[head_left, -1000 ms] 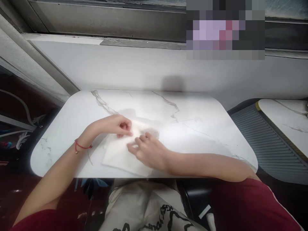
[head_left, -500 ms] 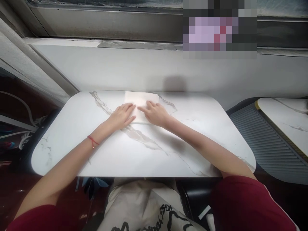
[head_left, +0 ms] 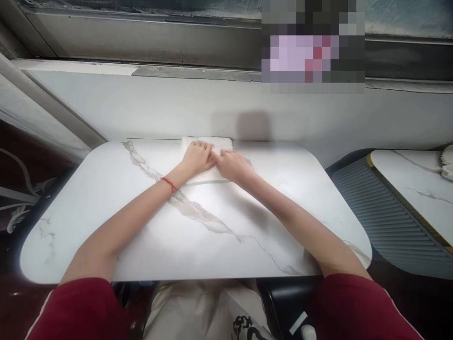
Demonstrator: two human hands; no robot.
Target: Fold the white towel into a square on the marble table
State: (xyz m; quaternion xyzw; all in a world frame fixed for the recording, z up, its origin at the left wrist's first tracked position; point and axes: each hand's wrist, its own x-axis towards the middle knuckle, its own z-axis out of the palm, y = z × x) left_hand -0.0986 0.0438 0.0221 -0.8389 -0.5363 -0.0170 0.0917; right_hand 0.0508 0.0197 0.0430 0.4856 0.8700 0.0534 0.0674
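Observation:
A folded white sheet (head_left: 226,144), cloth or paper, lies flat at the back middle of the marbled white table. Over its middle, my left hand (head_left: 198,157) is closed, knuckles up, with its fingers curled down. My right hand (head_left: 231,165) meets it from the right, also closed. Thumbs and index fingers come together at the sheet's centre, touching or nearly so. Whatever the fingertips pinch there is hidden beneath them. A red string bracelet (head_left: 170,185) circles my left wrist.
The marbled table (head_left: 141,241) has rounded corners and meets a white wall (head_left: 170,106) at its back. To the right stands another marbled table (head_left: 406,189) with a ribbed grey side (head_left: 382,222). A black seat (head_left: 290,297) is below the front edge.
My left hand has moved right and a little up over the sheet, its fingers going from stretched out to curled. My right hand has drawn its fingers in. The view has shifted slightly.

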